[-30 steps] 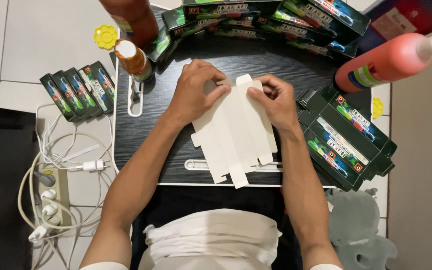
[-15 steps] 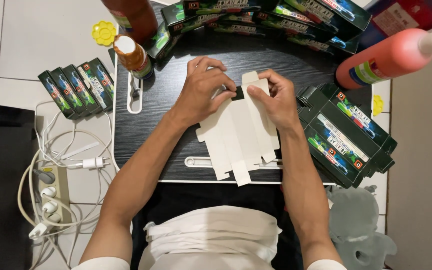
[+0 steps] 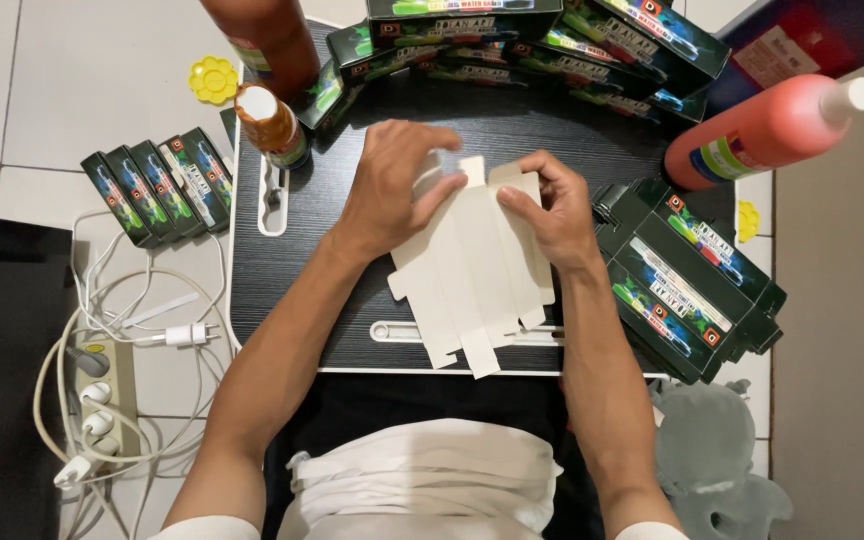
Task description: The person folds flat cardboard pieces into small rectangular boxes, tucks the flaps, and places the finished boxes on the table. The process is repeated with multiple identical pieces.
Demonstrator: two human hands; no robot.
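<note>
A flat, unfolded cardboard box blank [image 3: 477, 275] lies white side up on a small black lap table [image 3: 292, 290]. My left hand [image 3: 392, 185] presses on the blank's far left flaps, fingers curled over the top edge. My right hand [image 3: 550, 210] pinches its far right flap between thumb and fingers. Both hands grip the same blank near its far end.
Dark green printed boxes are piled along the table's far edge [image 3: 552, 40] and at the right [image 3: 682, 280]. A row of them stands on the floor at left [image 3: 157, 185]. A red bottle [image 3: 767, 130] lies at right, a small orange bottle [image 3: 272, 125] at far left. Cables and a power strip [image 3: 102, 390] lie on the floor.
Both hands have shifted slightly along the blank's far edge, and the top flaps have been bent further. The blank has stayed in the same place on the table.
</note>
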